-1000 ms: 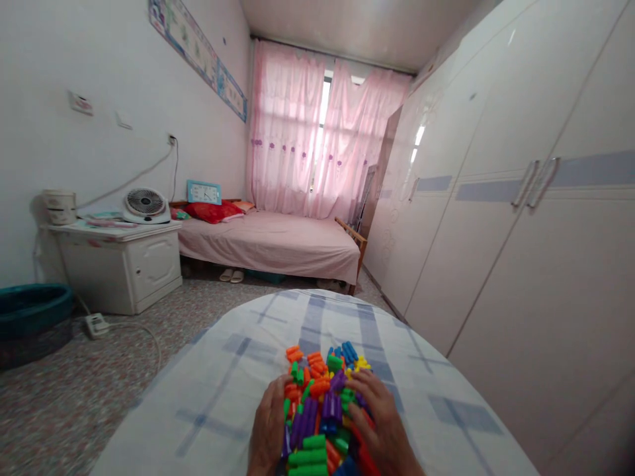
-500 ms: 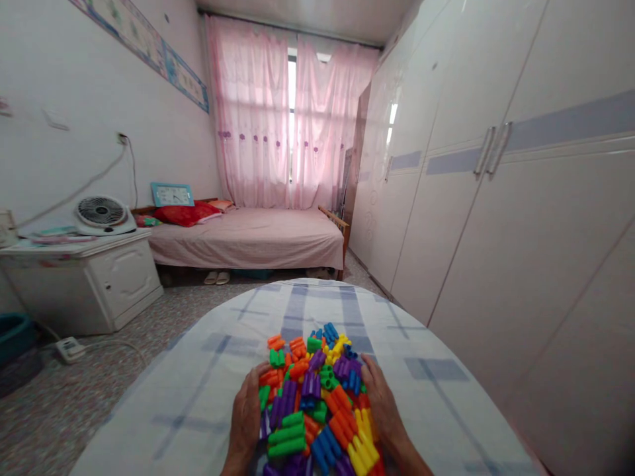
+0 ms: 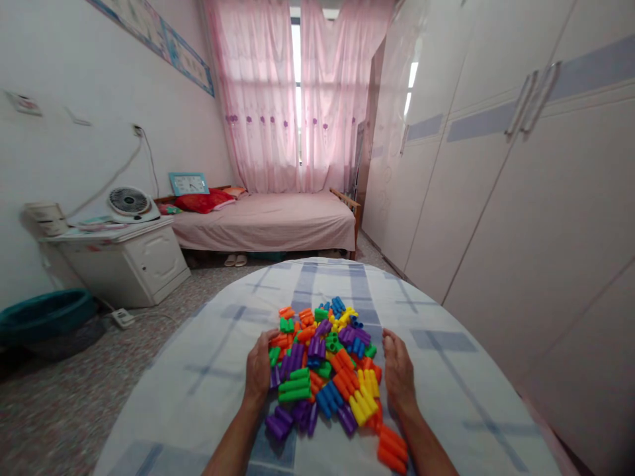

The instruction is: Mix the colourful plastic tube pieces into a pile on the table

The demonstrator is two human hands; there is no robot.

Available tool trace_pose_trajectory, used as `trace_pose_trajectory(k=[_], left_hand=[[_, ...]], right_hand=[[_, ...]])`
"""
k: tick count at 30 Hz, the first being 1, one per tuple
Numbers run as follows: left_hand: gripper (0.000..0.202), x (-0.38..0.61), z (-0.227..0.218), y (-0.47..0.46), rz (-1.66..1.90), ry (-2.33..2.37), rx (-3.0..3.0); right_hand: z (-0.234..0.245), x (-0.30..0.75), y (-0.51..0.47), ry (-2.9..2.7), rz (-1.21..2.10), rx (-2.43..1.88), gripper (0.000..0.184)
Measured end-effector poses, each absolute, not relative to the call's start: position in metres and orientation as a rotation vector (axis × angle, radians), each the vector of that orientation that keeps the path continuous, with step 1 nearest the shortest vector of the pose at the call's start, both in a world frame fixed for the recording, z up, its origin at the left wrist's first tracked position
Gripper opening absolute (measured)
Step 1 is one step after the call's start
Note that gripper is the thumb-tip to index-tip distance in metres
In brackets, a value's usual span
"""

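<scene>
A loose heap of plastic building blocks (image 3: pixel 331 390), shaped like joined tubes in orange, green, purple, blue and yellow, lies on the table between my hands. My left hand (image 3: pixel 258 371) rests against the heap's left side with its fingers stretched forward, holding nothing. On the right, my right hand (image 3: pixel 398 367) stands on edge, fingers extended, a small gap away from the blocks. An orange block (image 3: pixel 392 449) lies near my right wrist, at the near end of the heap. Purple blocks (image 3: pixel 279 423) lie at the near left.
The round table wears a white and blue checked tablecloth (image 3: pixel 198 396). Beyond it stands a bed (image 3: pixel 278 221) below pink curtains. A white cabinet (image 3: pixel 153 264) with a fan (image 3: pixel 129 203) is at the left, near a teal basin (image 3: pixel 47 317). Wardrobes (image 3: pixel 546 264) line the right.
My right hand has come away from the heap to the right. The view has tilted down, showing more of the heap's near side. My left hand stays beside the blocks.
</scene>
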State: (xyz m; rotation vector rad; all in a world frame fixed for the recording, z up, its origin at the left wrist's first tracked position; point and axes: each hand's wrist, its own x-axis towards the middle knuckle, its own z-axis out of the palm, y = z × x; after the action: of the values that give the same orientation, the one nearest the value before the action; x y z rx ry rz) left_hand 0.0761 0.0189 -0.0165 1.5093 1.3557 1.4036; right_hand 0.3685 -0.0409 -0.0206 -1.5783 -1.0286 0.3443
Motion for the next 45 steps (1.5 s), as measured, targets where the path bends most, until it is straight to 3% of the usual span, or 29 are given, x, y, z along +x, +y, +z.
trace_pose_trajectory(k=[5,13,18,23,26,32,34,38,45], left_hand=[[0.059,0.082,-0.002,0.010,1.406,1.408,1.566],[0.042,0.093,0.001,-0.001,1.502,1.503,1.786],[0.028,0.115,0.039,-0.028,1.548,1.527,2.311],[0.025,0.173,0.043,-0.074,1.302,0.941,2.954],[0.004,0.207,0.010,-0.086,1.525,0.499,3.176],[0.021,0.221,-0.026,-0.079,1.416,0.700,3.134],[0.024,0.220,-0.019,-0.078,1.324,0.712,3.086],[0.010,0.220,0.006,-0.078,1.201,0.799,2.924],[0.023,0.193,0.053,-0.046,1.293,1.144,2.764]], right_hand=[[-0.020,0.370,-0.040,-1.046,0.339,-1.585,0.053],[-0.019,0.367,-0.040,-1.061,0.299,-1.562,0.053],[-0.020,0.366,-0.040,-1.052,0.293,-1.535,0.051],[-0.025,0.369,-0.038,-0.968,0.339,-1.429,0.046],[-0.027,0.374,-0.037,-0.862,0.422,-1.360,0.052],[-0.025,0.379,-0.037,-0.707,0.496,-1.280,0.056],[-0.023,0.377,-0.037,-0.708,0.493,-1.281,0.057],[-0.019,0.372,-0.040,-0.698,0.489,-1.283,0.054],[-0.018,0.369,-0.041,-0.706,0.454,-1.308,0.051]])
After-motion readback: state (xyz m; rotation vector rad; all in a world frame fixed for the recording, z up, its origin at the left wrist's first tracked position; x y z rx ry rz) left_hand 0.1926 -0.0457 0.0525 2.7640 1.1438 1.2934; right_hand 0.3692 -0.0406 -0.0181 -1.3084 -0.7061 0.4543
